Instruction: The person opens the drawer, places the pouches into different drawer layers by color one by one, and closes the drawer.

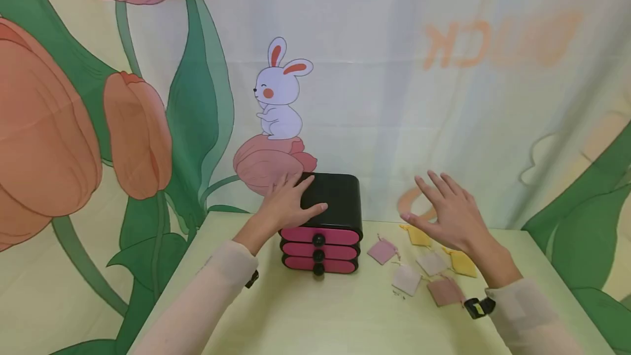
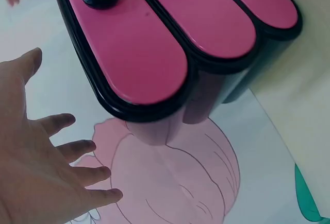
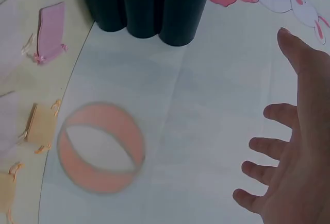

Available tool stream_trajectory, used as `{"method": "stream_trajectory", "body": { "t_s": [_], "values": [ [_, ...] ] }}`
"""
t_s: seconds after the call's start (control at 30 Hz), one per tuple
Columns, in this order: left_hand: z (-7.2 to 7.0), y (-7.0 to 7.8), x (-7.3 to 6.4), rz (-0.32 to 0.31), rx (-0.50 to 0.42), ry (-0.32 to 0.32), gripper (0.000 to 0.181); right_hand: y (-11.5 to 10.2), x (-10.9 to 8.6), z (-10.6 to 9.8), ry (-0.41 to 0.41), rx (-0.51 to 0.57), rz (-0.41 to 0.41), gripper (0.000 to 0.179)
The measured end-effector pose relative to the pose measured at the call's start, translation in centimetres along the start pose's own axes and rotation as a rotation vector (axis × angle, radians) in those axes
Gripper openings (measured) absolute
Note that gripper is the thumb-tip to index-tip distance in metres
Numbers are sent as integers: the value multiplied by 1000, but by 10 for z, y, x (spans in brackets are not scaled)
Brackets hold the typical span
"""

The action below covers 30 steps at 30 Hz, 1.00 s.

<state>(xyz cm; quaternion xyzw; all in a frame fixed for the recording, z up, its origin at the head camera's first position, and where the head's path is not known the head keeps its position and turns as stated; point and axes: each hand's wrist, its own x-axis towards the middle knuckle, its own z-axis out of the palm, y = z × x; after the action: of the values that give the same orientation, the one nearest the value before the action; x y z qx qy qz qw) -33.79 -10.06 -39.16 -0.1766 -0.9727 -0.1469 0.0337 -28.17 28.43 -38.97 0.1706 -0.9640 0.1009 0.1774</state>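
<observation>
A black drawer box (image 1: 335,196) with three pink drawer fronts (image 2: 134,49) and round black knobs (image 1: 319,240) stands on the table. My left hand (image 1: 288,201) is spread beside its upper left, overlapping the box top in the head view; the left wrist view shows a gap between the fingers and the box. My right hand (image 1: 453,212) is raised with spread fingers above the small drawstring pouches, holding nothing. Those pouches include a pink one (image 1: 383,251), white ones (image 1: 407,279), yellow ones (image 1: 463,263) and a dusty-rose one (image 1: 446,291).
A pale table (image 1: 276,316) carries the box and pouches. Some tiny dark bits (image 1: 398,293) lie by the front white pouch. Behind the table hangs a curtain (image 1: 374,97) printed with tulips and a rabbit. The person wears light sleeves (image 1: 207,289) and dark wrist straps.
</observation>
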Motion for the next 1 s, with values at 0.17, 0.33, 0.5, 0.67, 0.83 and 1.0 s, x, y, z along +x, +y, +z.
{"method": "stream_trajectory", "body": {
  "t_s": [0.17, 0.33, 0.5, 0.67, 0.83, 1.0],
  "values": [
    [-2, -15, -4, 0, -29, -15, 91, -17, 1, 4, 98, 75, -64, 87],
    [-8, -39, -7, 14, -170, -20, 91, -45, -1, 8, 122, 294, -92, 82],
    [-5, -64, -9, -67, -448, -99, 92, -80, -7, 19, 87, 612, -63, 69],
    [9, -83, -8, -217, -782, -218, 95, -112, -11, 42, -30, 855, 13, 52],
    [28, -91, -5, -367, -1020, -266, 96, -137, -11, 78, -140, 1002, 132, 44],
    [43, -85, 1, -397, -1123, -310, 97, -150, -6, 112, -178, 1089, 266, 47]
  ]
}}
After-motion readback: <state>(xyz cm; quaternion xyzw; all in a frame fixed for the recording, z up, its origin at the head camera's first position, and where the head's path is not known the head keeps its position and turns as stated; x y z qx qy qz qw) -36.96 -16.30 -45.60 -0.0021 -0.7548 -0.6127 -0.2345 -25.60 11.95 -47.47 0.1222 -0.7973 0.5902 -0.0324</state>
